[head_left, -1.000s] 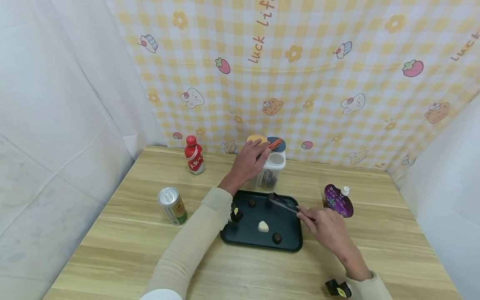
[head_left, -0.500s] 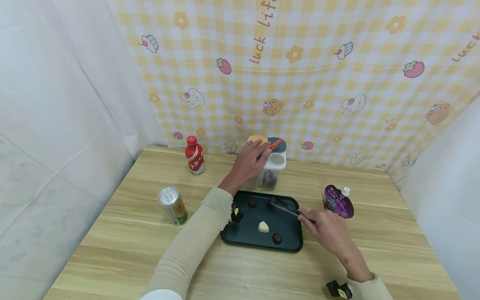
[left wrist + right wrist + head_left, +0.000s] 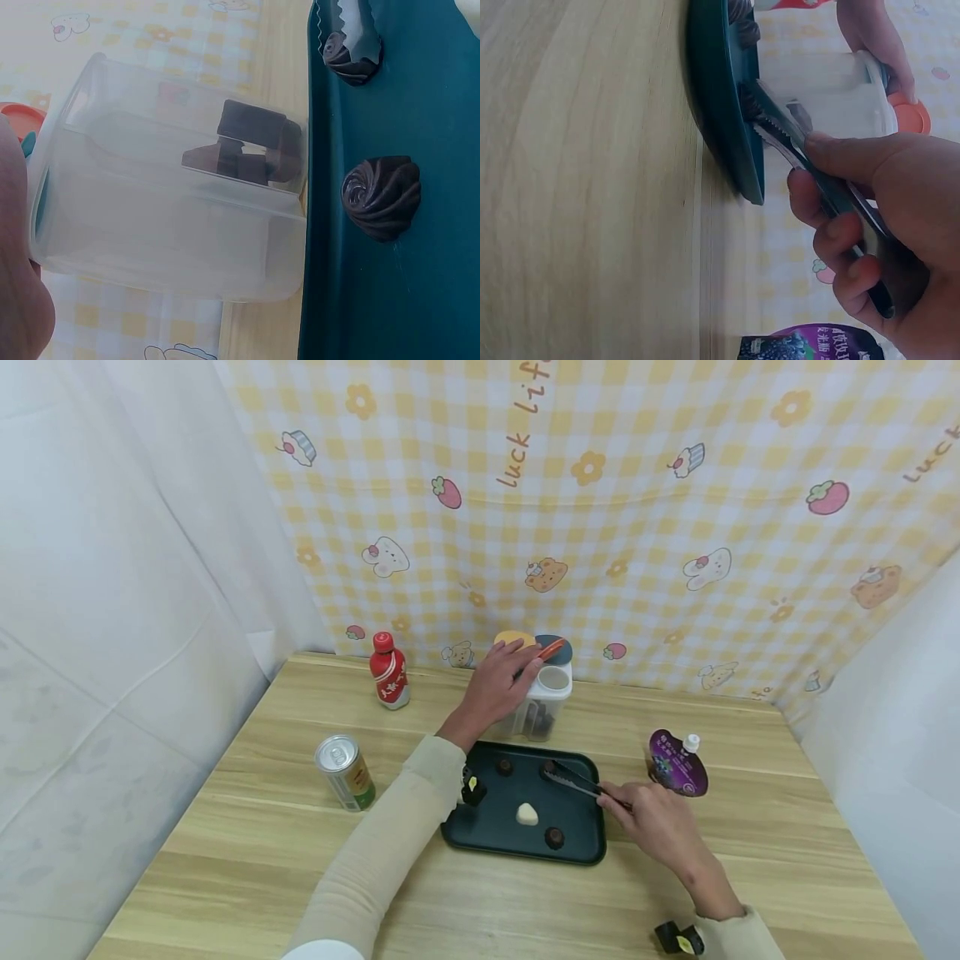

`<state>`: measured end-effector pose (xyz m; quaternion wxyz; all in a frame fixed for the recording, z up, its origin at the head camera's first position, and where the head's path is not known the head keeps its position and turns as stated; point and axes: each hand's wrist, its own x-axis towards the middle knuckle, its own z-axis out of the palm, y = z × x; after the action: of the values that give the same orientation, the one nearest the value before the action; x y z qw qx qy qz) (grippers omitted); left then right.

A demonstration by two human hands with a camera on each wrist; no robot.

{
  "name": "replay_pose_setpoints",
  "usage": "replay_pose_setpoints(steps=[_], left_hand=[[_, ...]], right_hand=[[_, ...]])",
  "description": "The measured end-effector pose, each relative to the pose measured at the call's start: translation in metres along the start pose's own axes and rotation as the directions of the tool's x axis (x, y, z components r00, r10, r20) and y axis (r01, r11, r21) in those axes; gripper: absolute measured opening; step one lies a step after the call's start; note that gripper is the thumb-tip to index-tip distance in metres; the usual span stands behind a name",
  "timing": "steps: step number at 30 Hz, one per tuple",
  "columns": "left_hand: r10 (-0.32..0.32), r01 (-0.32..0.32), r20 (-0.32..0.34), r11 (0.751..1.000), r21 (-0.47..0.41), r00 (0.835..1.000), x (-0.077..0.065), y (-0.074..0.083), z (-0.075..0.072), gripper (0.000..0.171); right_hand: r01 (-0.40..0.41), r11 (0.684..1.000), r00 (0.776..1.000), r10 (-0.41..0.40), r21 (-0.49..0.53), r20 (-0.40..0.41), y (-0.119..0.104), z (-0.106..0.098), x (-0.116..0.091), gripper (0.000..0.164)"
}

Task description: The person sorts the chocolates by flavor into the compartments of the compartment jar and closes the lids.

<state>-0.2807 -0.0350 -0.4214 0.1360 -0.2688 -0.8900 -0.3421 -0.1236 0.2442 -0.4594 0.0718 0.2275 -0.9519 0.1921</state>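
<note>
My left hand point(image 3: 497, 683) holds the top of a clear storage container point(image 3: 165, 247). An orange lid point(image 3: 552, 649) is raised beside the fingers, and a round opening point(image 3: 553, 677) faces up. Dark chocolate blocks point(image 3: 255, 146) lie inside the container. My right hand point(image 3: 656, 817) grips black serrated tongs point(image 3: 838, 196), whose tips straddle a dark swirled chocolate point(image 3: 351, 66) at the dark green tray's point(image 3: 487, 842) far side. Another swirled chocolate point(image 3: 382, 196) lies farther left on the tray. A white candy point(image 3: 527, 814) and a third dark chocolate point(image 3: 553, 837) sit nearer the front.
To the left on the wooden table stand a red bottle point(image 3: 389, 672) and a can point(image 3: 346, 772). A purple pouch point(image 3: 677, 763) with a white cap is at the right, beyond my right hand. A patterned curtain point(image 3: 600, 552) hangs behind the table.
The tongs and the chocolate at their tips have shifted slightly toward me and to the right on the tray. My left hand stays in place on the container.
</note>
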Motion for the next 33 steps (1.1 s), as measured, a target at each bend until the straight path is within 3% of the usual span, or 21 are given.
replay_pose_setpoints(steps=[5,13,22,33], left_hand=[[0.005,-0.005,-0.003,1.0,-0.001,1.0,0.0,0.0,0.0,0.048],[0.008,-0.007,-0.007,1.0,0.011,1.0,0.0,0.001,0.0,0.047],[-0.003,0.003,-0.014,1.0,0.015,1.0,0.0,0.001,0.001,0.048],[-0.012,0.012,-0.025,1.0,0.006,1.0,0.0,0.001,0.002,0.049]], right_hand=[[-0.032,0.999,0.999,0.031,0.023,0.044,0.006,0.001,0.0,0.029],[0.023,1.0,1.0,-0.023,-0.004,-0.009,0.016,0.007,-0.002,0.028],[-0.01,1.0,0.999,0.01,-0.009,0.035,0.02,0.008,-0.003,0.03],[0.022,1.0,1.0,-0.022,-0.004,0.013,0.021,0.009,-0.003,0.028]])
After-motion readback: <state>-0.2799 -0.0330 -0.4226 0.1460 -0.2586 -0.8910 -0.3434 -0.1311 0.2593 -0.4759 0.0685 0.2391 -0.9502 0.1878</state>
